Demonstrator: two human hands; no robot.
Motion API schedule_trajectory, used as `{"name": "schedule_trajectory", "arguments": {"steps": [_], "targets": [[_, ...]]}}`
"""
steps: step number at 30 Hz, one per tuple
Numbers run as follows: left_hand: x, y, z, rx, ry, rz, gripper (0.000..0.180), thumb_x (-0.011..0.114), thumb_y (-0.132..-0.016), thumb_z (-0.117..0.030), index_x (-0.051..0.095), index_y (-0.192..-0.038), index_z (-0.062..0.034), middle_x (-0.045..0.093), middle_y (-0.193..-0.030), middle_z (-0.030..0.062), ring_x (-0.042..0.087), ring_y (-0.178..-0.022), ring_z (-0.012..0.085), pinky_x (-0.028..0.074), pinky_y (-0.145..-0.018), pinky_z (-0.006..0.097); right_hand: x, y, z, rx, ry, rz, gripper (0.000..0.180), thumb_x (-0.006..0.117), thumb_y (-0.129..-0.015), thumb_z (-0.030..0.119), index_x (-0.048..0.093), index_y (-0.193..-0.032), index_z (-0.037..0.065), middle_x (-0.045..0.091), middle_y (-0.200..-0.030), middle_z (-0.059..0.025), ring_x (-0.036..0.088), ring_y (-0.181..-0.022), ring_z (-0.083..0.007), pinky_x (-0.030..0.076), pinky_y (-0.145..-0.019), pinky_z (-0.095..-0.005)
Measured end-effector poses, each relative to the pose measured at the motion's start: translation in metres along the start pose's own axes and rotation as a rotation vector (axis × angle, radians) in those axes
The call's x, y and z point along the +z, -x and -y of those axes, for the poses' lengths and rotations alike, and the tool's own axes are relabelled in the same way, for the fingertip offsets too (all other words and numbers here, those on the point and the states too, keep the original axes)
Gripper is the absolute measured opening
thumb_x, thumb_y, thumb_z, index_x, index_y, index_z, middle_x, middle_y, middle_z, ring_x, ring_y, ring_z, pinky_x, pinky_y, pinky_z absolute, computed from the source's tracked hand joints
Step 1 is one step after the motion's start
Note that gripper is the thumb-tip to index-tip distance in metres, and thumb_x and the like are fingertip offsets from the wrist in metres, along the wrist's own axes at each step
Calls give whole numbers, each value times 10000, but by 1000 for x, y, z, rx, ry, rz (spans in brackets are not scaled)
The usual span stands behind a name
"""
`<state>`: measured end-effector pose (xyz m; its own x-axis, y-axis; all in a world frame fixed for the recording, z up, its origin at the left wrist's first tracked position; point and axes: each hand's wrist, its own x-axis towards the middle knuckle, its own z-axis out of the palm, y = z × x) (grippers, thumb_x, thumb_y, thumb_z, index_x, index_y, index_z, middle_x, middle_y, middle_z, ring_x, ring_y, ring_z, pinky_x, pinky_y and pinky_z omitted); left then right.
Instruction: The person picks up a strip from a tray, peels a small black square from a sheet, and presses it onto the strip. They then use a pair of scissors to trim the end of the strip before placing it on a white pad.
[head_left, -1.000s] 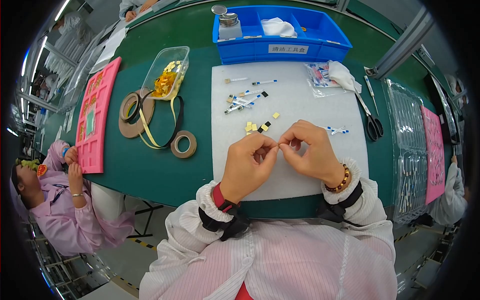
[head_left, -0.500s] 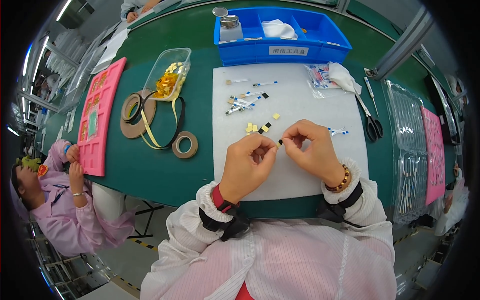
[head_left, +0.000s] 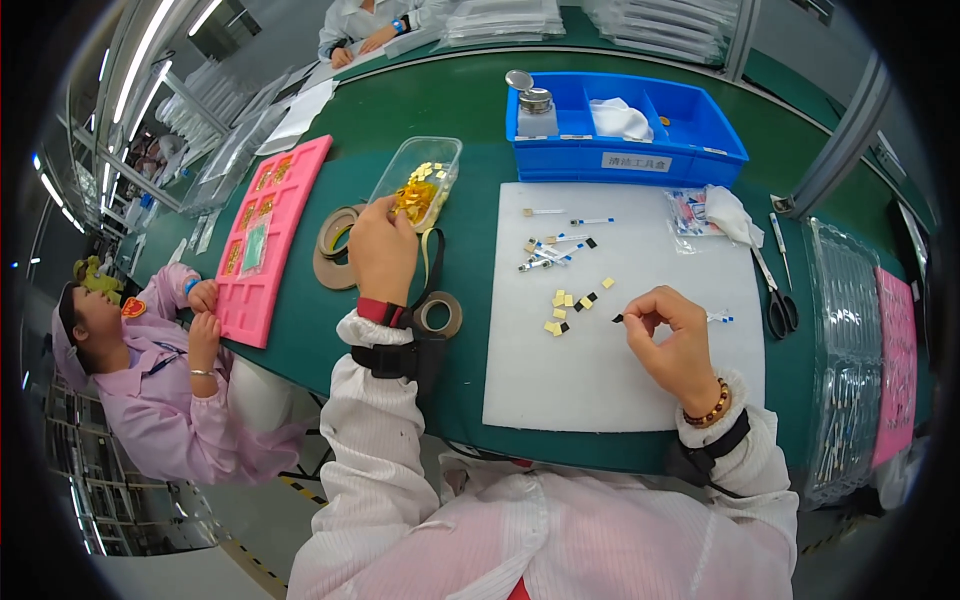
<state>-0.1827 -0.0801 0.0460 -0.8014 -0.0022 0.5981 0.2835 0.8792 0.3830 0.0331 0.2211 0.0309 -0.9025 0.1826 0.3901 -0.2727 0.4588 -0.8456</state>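
Observation:
My left hand [head_left: 383, 250] reaches to the near left side of a clear plastic tub [head_left: 452, 160]. Inside the tub are orange film scraps [head_left: 415, 198] and small yellow squares. Its fingers are drawn together at the scraps, and whatever they pinch is hidden. Over the white foam mat [head_left: 580, 390], my right hand [head_left: 672, 340] pinches a small black piece [head_left: 618, 319] between thumb and forefinger. Several yellow and black squares [head_left: 560, 300] lie loose to its left. Beyond them rests a group of small flex cables [head_left: 552, 250] with blue ends.
A blue divided bin [head_left: 630, 165] holds a pump bottle [head_left: 536, 112] and white cloth. Tape rolls [head_left: 437, 314] lie left of the mat; scissors [head_left: 781, 312] and clear trays [head_left: 840, 370] are on the right. A co-worker [head_left: 165, 370] sits left by a pink tray [head_left: 270, 250].
My hands have parted. The left has moved from over the mat to the tub; the right stays over the mat with the black piece. The whole view has shifted.

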Motion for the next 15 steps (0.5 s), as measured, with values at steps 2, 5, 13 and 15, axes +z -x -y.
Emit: {"name": "schedule_trajectory", "arguments": {"steps": [2, 5, 13, 15], "targets": [[-3, 10, -9, 9, 118, -4, 126, 696, -912, -99, 759, -966, -4, 745, -951, 187, 721, -819, 352, 567, -743, 392, 0, -2, 1, -1, -64, 3, 33, 706, -836, -13, 693, -859, 6, 666, -807, -40, 557, -650, -93, 447, -610, -227], [-24, 41, -66, -171, 729, 371, 175, 731, -957, -141, 746, -947, 33, 682, -746, 12, 594, -673, 63, 448, -620, 221, -4, -2, 0, 11, -174, 2, 45, 694, -853, -25, 697, -883, 8, 675, -831, -38, 575, -688, -85, 455, -627, -224], [-49, 115, -133, -390, 1277, 1189, 338, 537, -1101, -286, 734, -1091, -11, 608, -811, -27, 518, -714, 52, 409, -632, 209, -4, 0, -1, -109, -300, 73, 124, 691, -858, -53, 727, -940, 33, 695, -940, -44, 597, -740, -88, 472, -645, -226], [-48, 119, -137, -444, 1336, 1243, 345, 527, -1105, -294, 723, -1077, -12, 607, -807, -27, 519, -708, 55, 411, -627, 214, -6, 0, -1, -145, -299, 79, 143, 698, -853, -57, 736, -950, 40, 696, -957, -45, 597, -740, -89, 475, -645, -227]]}}
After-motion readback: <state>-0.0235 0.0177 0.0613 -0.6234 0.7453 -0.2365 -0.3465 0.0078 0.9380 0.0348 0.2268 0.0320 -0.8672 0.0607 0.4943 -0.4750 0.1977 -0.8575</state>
